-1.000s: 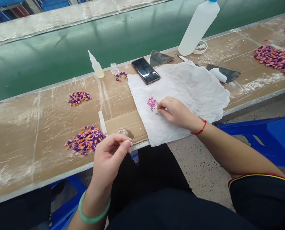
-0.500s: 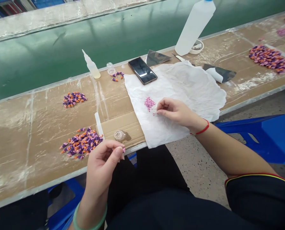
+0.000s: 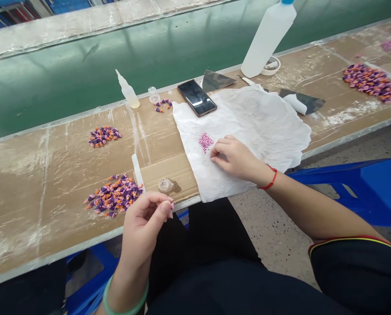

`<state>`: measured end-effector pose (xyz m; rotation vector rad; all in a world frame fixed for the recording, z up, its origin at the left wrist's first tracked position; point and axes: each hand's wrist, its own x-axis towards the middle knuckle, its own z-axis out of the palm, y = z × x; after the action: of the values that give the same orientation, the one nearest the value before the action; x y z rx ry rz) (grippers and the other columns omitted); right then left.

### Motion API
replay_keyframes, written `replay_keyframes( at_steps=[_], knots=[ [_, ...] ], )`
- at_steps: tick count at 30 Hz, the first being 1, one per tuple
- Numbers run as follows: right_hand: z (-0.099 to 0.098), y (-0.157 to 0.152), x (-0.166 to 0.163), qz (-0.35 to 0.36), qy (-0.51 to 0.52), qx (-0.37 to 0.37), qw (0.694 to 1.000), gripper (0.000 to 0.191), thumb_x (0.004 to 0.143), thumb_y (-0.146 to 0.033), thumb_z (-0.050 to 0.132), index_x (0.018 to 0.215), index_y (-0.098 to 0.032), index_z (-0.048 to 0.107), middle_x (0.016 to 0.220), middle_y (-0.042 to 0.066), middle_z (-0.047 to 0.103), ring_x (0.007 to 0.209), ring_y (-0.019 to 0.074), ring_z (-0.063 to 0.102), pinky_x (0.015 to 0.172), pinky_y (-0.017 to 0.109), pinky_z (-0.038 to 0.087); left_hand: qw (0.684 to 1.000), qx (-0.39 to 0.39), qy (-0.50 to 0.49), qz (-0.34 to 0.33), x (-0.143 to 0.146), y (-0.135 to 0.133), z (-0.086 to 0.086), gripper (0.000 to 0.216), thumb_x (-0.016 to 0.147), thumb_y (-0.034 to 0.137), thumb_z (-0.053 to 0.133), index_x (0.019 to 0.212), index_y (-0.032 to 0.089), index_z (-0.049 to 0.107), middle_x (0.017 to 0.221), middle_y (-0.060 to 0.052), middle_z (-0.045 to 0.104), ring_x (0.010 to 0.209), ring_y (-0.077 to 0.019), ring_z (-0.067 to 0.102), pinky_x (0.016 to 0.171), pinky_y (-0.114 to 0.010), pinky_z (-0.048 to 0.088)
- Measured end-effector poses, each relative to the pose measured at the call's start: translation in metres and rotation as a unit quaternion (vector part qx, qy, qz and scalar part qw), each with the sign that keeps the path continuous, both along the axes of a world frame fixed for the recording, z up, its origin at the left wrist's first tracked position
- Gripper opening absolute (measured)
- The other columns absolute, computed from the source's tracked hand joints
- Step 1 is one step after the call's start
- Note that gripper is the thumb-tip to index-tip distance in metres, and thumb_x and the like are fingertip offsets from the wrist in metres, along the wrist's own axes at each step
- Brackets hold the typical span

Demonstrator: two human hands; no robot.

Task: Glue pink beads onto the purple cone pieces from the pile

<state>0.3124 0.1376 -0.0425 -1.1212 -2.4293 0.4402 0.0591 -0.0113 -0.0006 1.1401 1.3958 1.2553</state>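
Note:
My left hand [image 3: 146, 227] is at the table's front edge, thumb and forefinger pinched on a small pink piece [image 3: 172, 205]. My right hand [image 3: 233, 158] rests over the white paper sheet [image 3: 211, 183], its fingertips closed together at the paper's surface; whatever may be between them is too small to make out. Just left of those fingertips lies a heap of tiny pink pieces [image 3: 205, 141]. Close to my left hand are a pile of small purple, orange and pink figures [image 3: 118, 195] and a little clear round pot [image 3: 165, 186] on a cardboard piece [image 3: 169, 168].
A black phone [image 3: 197, 97] lies on the paper's back edge. Behind stand a small nozzle bottle [image 3: 128, 91] and a large white bottle [image 3: 267, 39] beside a tape roll [image 3: 272, 65]. More figures [image 3: 371, 82] lie far right. A blue stool [image 3: 372, 188] stands at the right.
My right hand has shifted slightly left and down on the paper, and its fingertips now cover where a few loose pink bits lay. My left hand keeps its pinch.

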Motion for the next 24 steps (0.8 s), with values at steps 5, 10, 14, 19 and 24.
replay_keyframes(
  at_steps=[5,10,14,19,24],
  knots=[
    [0.0,-0.001,-0.005,-0.002,-0.024,0.024,0.999,0.014,0.085,-0.012,0.055,0.073,-0.02,0.059,0.078,0.008,0.065,0.079,0.024,0.053,0.08,0.041,0.045,1.0,-0.003,-0.005,-0.008,-0.002,-0.003,-0.004,0.024,0.087,0.041,0.073,0.079,0.018,0.074,0.062,-0.001,0.066,0.056,-0.0125,0.06,0.054,-0.021,0.05],
    [-0.002,-0.003,-0.009,0.008,-0.079,0.051,0.996,0.017,0.086,-0.011,0.05,0.073,-0.019,0.056,0.077,0.011,0.061,0.078,0.0252,0.049,0.075,0.04,0.042,1.0,-0.015,-0.013,-0.013,0.0,-0.006,-0.005,0.025,0.089,0.039,0.072,0.078,0.017,0.072,0.063,-0.002,0.066,0.058,-0.0135,0.061,0.056,-0.023,0.05],
    [-0.004,-0.005,-0.007,0.0,-0.065,0.047,0.997,0.016,0.087,-0.01,0.047,0.075,-0.021,0.052,0.08,0.011,0.06,0.08,0.0259,0.049,0.078,0.042,0.042,0.999,-0.01,-0.03,-0.02,0.003,-0.008,-0.004,0.023,0.088,0.037,0.073,0.077,0.017,0.073,0.064,-0.002,0.067,0.058,-0.0114,0.06,0.055,-0.02,0.049],
    [0.015,-0.018,-0.005,0.017,0.08,-0.088,0.993,0.013,0.091,-0.017,0.049,0.079,-0.022,0.049,0.078,0.005,0.057,0.076,0.0212,0.051,0.073,0.038,0.043,0.998,-0.011,-0.049,-0.022,0.011,-0.005,-0.002,0.02,0.086,0.035,0.075,0.078,0.016,0.073,0.062,-0.001,0.067,0.055,-0.0105,0.06,0.052,-0.019,0.049],
    [0.039,-0.051,-0.023,0.073,0.23,-0.177,0.954,0.012,0.098,-0.024,0.05,0.086,-0.022,0.049,0.081,0.001,0.052,0.073,0.0156,0.05,0.066,0.031,0.042,0.994,-0.017,-0.1,-0.047,0.036,0.005,-0.001,0.028,0.083,0.029,0.075,0.107,0.016,0.076,0.062,0.001,0.065,0.056,-0.0105,0.061,0.057,-0.021,0.052]
  ],
)
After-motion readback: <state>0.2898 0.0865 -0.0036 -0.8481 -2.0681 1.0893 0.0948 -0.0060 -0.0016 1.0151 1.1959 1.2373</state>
